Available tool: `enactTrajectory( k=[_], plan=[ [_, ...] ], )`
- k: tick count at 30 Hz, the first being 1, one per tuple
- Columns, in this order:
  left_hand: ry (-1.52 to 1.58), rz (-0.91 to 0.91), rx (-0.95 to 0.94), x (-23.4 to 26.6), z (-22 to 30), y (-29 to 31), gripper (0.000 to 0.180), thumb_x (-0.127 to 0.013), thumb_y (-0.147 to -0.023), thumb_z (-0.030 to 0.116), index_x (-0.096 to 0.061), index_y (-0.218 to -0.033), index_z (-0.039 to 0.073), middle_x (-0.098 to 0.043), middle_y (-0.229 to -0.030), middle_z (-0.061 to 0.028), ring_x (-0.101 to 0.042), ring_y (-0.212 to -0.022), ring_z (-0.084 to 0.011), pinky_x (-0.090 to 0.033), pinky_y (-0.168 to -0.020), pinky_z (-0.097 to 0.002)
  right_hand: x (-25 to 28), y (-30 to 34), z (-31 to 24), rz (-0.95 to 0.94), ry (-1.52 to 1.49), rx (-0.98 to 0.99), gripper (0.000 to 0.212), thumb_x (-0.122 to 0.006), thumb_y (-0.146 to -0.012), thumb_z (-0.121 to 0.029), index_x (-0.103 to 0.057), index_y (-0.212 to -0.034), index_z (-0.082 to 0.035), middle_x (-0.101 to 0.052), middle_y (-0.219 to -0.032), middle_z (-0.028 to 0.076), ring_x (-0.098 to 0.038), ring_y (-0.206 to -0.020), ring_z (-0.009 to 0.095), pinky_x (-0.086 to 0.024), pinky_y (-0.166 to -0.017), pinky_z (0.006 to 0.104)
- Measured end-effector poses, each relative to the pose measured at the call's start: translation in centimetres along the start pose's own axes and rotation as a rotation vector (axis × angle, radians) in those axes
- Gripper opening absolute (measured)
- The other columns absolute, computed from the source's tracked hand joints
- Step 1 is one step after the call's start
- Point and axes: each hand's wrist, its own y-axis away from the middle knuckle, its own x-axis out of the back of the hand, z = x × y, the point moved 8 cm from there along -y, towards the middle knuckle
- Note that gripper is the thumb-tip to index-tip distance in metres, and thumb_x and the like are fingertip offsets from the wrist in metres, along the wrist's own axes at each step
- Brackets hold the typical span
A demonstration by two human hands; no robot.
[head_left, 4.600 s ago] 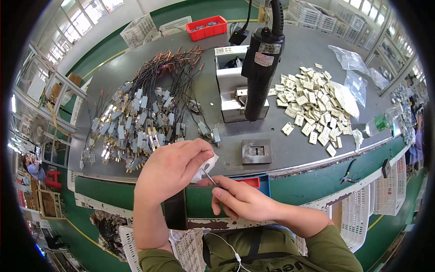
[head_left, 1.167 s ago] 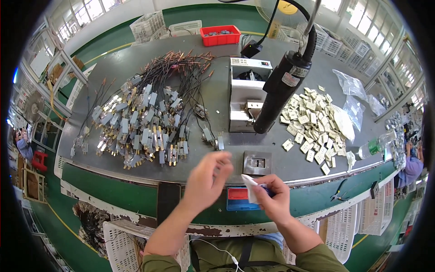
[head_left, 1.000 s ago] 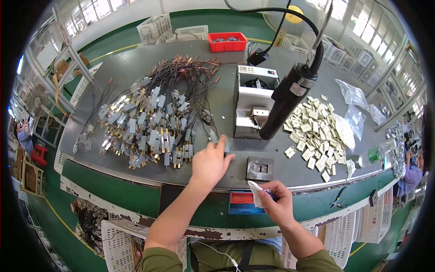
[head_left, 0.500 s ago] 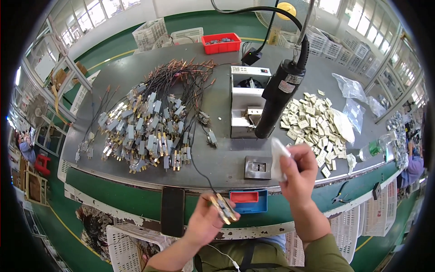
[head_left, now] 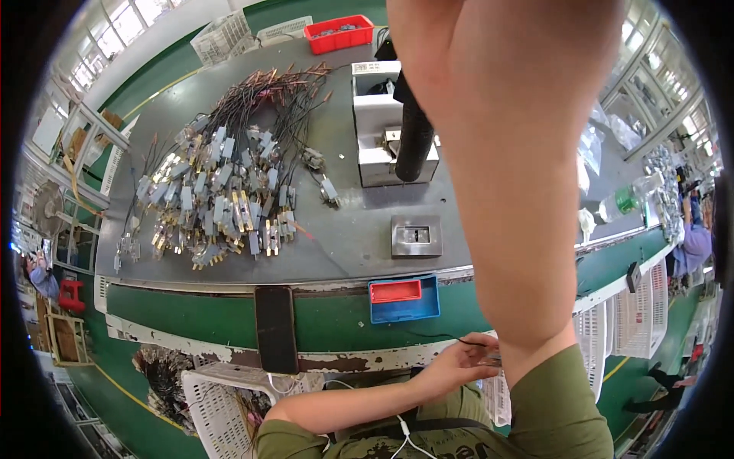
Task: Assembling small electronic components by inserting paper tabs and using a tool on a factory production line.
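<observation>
My left hand [head_left: 465, 361] is low at the table's front edge, its fingers closed round a wired part, with a black wire [head_left: 436, 336] trailing out to the left. Most of that part is hidden behind my right forearm [head_left: 520, 199]. That forearm rises across the picture, very close, and my right hand [head_left: 505, 30] is cut off by the top edge. Its fingers do not show, nor does anything they may hold. Left of centre on the grey table lies a heap of grey-and-brass wired parts [head_left: 218, 195] with copper-tipped black leads.
A metal fixture block [head_left: 417, 249] sits before a white bench machine [head_left: 375, 118] with a black cylinder [head_left: 415, 141]. Along the front edge are a phone [head_left: 276, 330] and a blue tray [head_left: 420, 308] holding a red one [head_left: 396, 291]. A plastic bottle [head_left: 628, 200] lies right; a red bin [head_left: 340, 40] stands behind.
My right hand, which held a white cloth-like piece, has risen close to the camera. The left has moved right and lower with the wired part. The whole view has shifted.
</observation>
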Motion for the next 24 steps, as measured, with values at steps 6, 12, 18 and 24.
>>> enactTrajectory(
  k=[6,12,18,24],
  plan=[
    [-0.076,-0.074,0.065,-2.9,0.5,-0.7,0.044,-0.063,-0.085,0.003,-0.041,-0.123,0.005,-0.056,-0.118,-0.0057,-0.052,-0.112,-0.0144,-0.042,-0.096,-0.0311,-0.1,1.3,-0.3,-0.022,0.119,-0.054,0.016,-0.053,-0.087,-0.015,-0.06,-0.092,-0.002,-0.055,-0.075,0.002,-0.044,-0.056,0.011,-0.036,-0.053,0.024],
    [-0.019,-0.106,-0.022,-3.2,2.0,-1.0,0.05,-0.058,-0.085,-0.003,-0.036,-0.13,0.003,-0.054,-0.122,-0.0063,-0.052,-0.112,-0.0134,-0.043,-0.096,-0.0301,0.4,2.4,-1.1,-0.06,0.26,-0.124,0.016,-0.055,-0.085,-0.014,-0.06,-0.091,0.0,-0.058,-0.077,0.004,-0.049,-0.06,0.013,-0.039,-0.054,0.0245],
    [-0.306,-0.188,0.165,-4.9,0.1,-0.8,0.049,-0.059,-0.085,-0.003,-0.038,-0.128,0.001,-0.052,-0.125,-0.0082,-0.052,-0.112,-0.0135,-0.043,-0.097,-0.0296,1.7,3.6,-2.2,-0.092,0.405,-0.188,0.016,-0.056,-0.083,-0.012,-0.06,-0.09,0.001,-0.06,-0.078,0.006,-0.055,-0.065,0.014,-0.042,-0.056,0.025],
    [-0.42,-0.248,-0.159,-5.5,2.4,1.7,0.04,-0.059,-0.084,-0.003,-0.044,-0.12,0.005,-0.051,-0.128,-0.0126,-0.049,-0.119,-0.0219,-0.039,-0.102,-0.0354,2.8,4.6,-4.7,-0.127,0.586,-0.282,0.016,-0.058,-0.08,-0.01,-0.061,-0.09,0.003,-0.063,-0.079,0.008,-0.06,-0.07,0.016,-0.045,-0.057,0.0254]
  ],
)
